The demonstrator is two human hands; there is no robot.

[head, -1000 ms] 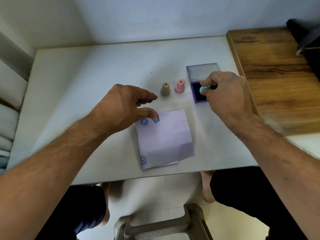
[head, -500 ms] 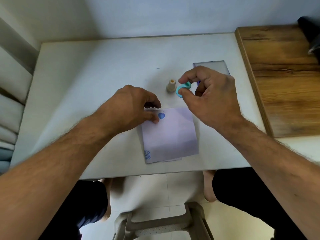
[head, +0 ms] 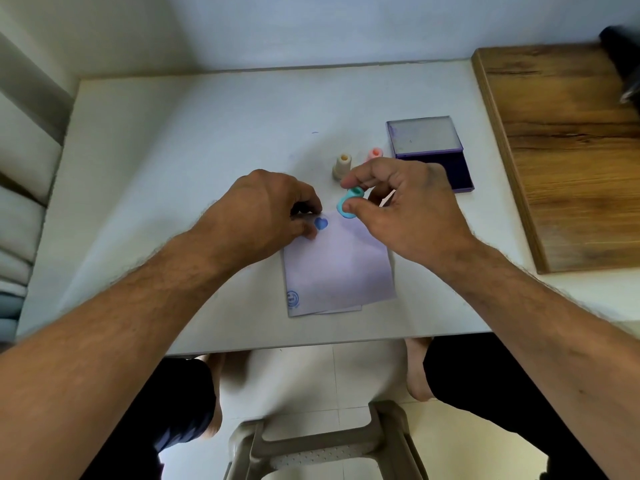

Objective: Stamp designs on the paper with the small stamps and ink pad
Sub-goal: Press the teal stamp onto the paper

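A folded lilac paper [head: 339,268] lies on the white table [head: 207,140]. It carries a blue heart print [head: 321,223] at its top left and a round blue print [head: 293,299] at its bottom left. My left hand [head: 266,213] presses fingertips on the paper's top left corner. My right hand [head: 398,206] pinches a small teal stamp [head: 349,202] just above the paper's top edge. A beige stamp [head: 342,165] and a pink stamp [head: 375,154] stand behind. The purple ink pad [head: 429,150] lies open at the right.
A wooden board [head: 568,150] lies along the table's right side, with a dark object [head: 623,64] at its far corner. A plastic stool [head: 322,445] stands on the floor under the table's near edge, between my legs.
My right hand has carried the teal stamp from the ink pad leftward and down to the paper's top edge. My left hand has stayed on the paper's corner.
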